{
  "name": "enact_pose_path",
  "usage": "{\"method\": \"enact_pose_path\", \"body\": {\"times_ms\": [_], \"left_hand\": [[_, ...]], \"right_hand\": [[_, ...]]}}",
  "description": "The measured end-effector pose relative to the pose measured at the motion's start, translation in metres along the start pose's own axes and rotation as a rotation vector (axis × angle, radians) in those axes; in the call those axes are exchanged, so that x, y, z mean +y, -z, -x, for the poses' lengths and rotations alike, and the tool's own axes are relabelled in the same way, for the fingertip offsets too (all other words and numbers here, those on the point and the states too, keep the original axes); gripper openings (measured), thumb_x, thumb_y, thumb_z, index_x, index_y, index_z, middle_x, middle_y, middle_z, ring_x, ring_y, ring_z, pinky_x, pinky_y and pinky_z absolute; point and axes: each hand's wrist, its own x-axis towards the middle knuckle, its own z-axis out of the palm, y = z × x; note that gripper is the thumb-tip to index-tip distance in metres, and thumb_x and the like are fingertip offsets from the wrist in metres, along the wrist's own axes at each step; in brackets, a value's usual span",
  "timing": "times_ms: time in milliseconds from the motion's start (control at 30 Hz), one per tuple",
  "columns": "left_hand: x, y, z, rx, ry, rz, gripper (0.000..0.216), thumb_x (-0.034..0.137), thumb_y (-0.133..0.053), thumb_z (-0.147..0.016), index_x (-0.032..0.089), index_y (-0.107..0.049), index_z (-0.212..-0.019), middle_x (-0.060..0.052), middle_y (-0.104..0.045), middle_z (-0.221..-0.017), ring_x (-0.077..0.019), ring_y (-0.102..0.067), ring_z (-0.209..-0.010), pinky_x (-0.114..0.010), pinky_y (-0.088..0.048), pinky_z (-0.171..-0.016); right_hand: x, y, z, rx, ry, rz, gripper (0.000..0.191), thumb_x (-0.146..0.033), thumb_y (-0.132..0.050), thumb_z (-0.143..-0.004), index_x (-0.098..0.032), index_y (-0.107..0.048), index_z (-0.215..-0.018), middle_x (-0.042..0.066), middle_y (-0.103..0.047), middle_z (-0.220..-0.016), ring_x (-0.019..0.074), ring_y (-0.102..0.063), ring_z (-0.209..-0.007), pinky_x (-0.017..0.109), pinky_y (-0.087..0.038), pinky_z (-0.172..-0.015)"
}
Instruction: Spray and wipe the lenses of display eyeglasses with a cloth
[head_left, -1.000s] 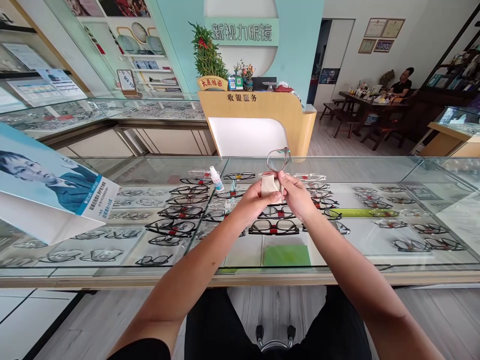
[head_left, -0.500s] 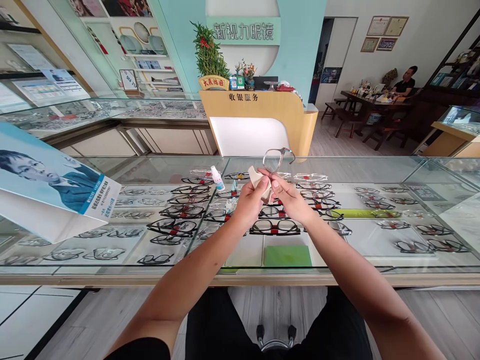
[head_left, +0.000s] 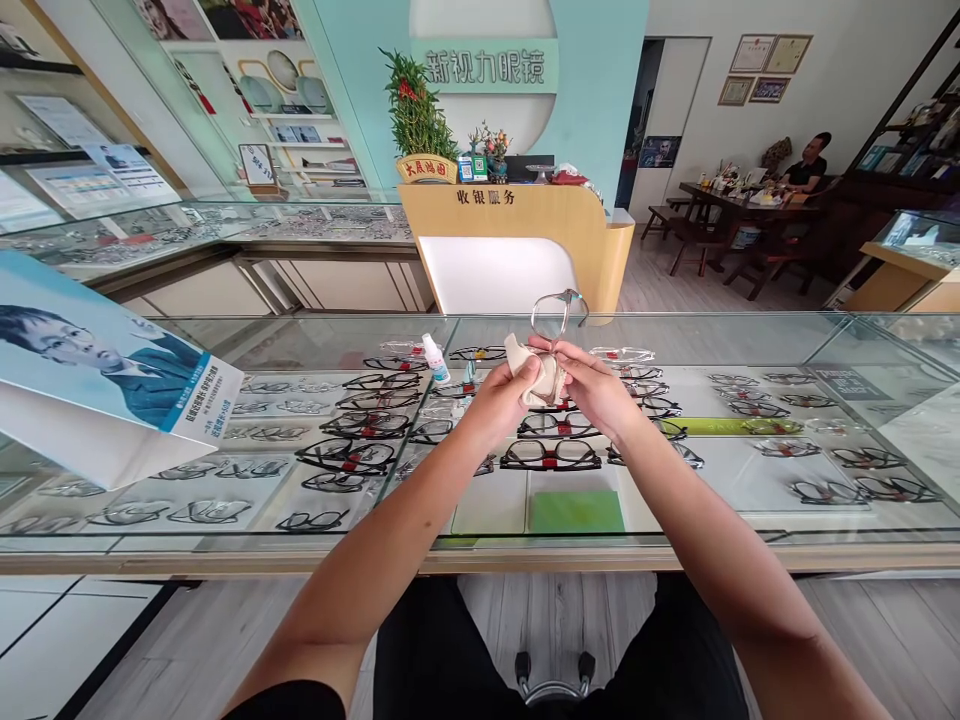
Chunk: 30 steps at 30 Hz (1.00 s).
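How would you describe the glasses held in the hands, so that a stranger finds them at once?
Start at the long glass display counter; above its middle the left hand and right hand meet around a beige cloth. The thin grey-framed glasses stick up from their grip. The other pairs lie flat under the glass; only this one is held in the air.

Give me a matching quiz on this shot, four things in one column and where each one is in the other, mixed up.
1 glasses
2 beige cloth
3 white bottle
4 potted plant

a standing on the glass counter
b on the wooden desk behind
c in the right hand
d in the left hand

Pairs: 1-c, 2-d, 3-a, 4-b
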Motion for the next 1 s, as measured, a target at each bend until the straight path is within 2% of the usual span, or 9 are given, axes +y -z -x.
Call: {"method": "enact_pose_path", "body": {"times_ms": [100,167,200,267,400,600,667,833,1000], "left_hand": [[0.0,0.0,0.003,-0.039,0.022,-0.022,0.064,0.062,-0.105,-0.078,0.015,-0.081,-0.116,-0.009,-0.083,-0.089,-0.0271,-0.081,-0.086,-0.04,-0.062,-0.081],[0.001,0.0,0.005,-0.043,0.024,-0.038,0.067,0.057,-0.107,-0.077,0.017,-0.08,-0.123,-0.008,-0.084,-0.093,-0.0261,-0.082,-0.088,-0.039,-0.062,-0.083],[0.001,0.0,0.006,-0.043,0.026,-0.047,0.068,0.055,-0.108,-0.076,0.018,-0.079,-0.125,-0.007,-0.084,-0.095,-0.0251,-0.081,-0.088,-0.038,-0.061,-0.083],[0.002,-0.001,0.008,-0.047,0.033,-0.073,0.065,0.052,-0.109,-0.074,0.017,-0.079,-0.121,-0.007,-0.084,-0.097,-0.0225,-0.079,-0.086,-0.035,-0.06,-0.081],[0.002,-0.003,0.009,-0.049,0.056,-0.143,0.056,0.055,-0.11,-0.072,0.015,-0.078,-0.095,-0.007,-0.08,-0.085,-0.0181,-0.073,-0.075,-0.031,-0.057,-0.073],[0.0,-0.013,0.011,-0.009,-0.046,-0.195,0.06,0.068,-0.104,-0.074,0.017,-0.073,-0.083,-0.003,-0.074,-0.071,-0.0149,-0.066,-0.063,-0.03,-0.053,-0.065],[-0.001,-0.016,0.011,0.017,-0.079,-0.176,0.062,0.071,-0.102,-0.076,0.017,-0.073,-0.087,-0.001,-0.071,-0.068,-0.0138,-0.064,-0.059,-0.029,-0.052,-0.062],[-0.003,-0.015,0.01,0.153,-0.09,-0.131,0.074,0.078,-0.099,-0.075,0.019,-0.077,-0.115,0.004,-0.07,-0.068,-0.0147,-0.065,-0.053,-0.027,-0.048,-0.053],[-0.002,-0.009,0.007,0.157,-0.03,-0.11,0.081,0.082,-0.096,-0.076,0.018,-0.078,-0.122,-0.003,-0.08,-0.078,-0.0224,-0.077,-0.067,-0.031,-0.057,-0.06]], "right_hand": [[0.002,0.0,-0.002,0.02,-0.027,-0.005,0.043,-0.055,-0.091,-0.087,-0.022,-0.089,-0.115,-0.001,-0.069,-0.082,0.0123,-0.037,-0.064,0.028,-0.037,-0.058],[0.004,0.0,-0.003,0.037,-0.031,-0.017,0.049,-0.059,-0.094,-0.083,-0.021,-0.087,-0.113,-0.005,-0.058,-0.07,0.0112,-0.033,-0.061,0.027,-0.033,-0.054],[0.005,0.0,-0.003,0.05,-0.032,-0.026,0.051,-0.06,-0.096,-0.08,-0.021,-0.086,-0.111,-0.006,-0.057,-0.07,0.0106,-0.033,-0.06,0.027,-0.033,-0.053],[0.008,0.0,-0.003,0.072,-0.042,-0.037,0.054,-0.061,-0.098,-0.075,-0.021,-0.084,-0.109,-0.005,-0.061,-0.073,0.0097,-0.034,-0.058,0.027,-0.034,-0.051],[0.012,-0.002,-0.003,0.083,-0.038,-0.02,0.058,-0.066,-0.099,-0.073,-0.023,-0.081,-0.108,-0.004,-0.07,-0.081,0.0089,-0.037,-0.054,0.028,-0.037,-0.047],[0.012,-0.004,0.001,0.038,0.009,0.079,0.053,-0.07,-0.093,-0.085,-0.025,-0.08,-0.108,-0.004,-0.065,-0.079,0.0098,-0.044,-0.055,0.028,-0.046,-0.051],[0.012,-0.006,0.002,0.023,0.008,0.092,0.053,-0.071,-0.092,-0.085,-0.026,-0.081,-0.109,-0.003,-0.067,-0.081,0.0107,-0.047,-0.057,0.029,-0.049,-0.054],[0.007,-0.012,0.003,0.019,0.02,0.112,0.047,-0.068,-0.089,-0.088,-0.026,-0.086,-0.11,0.0,-0.074,-0.087,0.0135,-0.053,-0.062,0.03,-0.051,-0.056],[-0.001,-0.015,0.008,0.089,0.09,0.141,0.039,-0.06,-0.086,-0.089,-0.023,-0.092,-0.1,0.004,-0.082,-0.099,0.0144,-0.054,-0.071,0.03,-0.051,-0.063]]}}
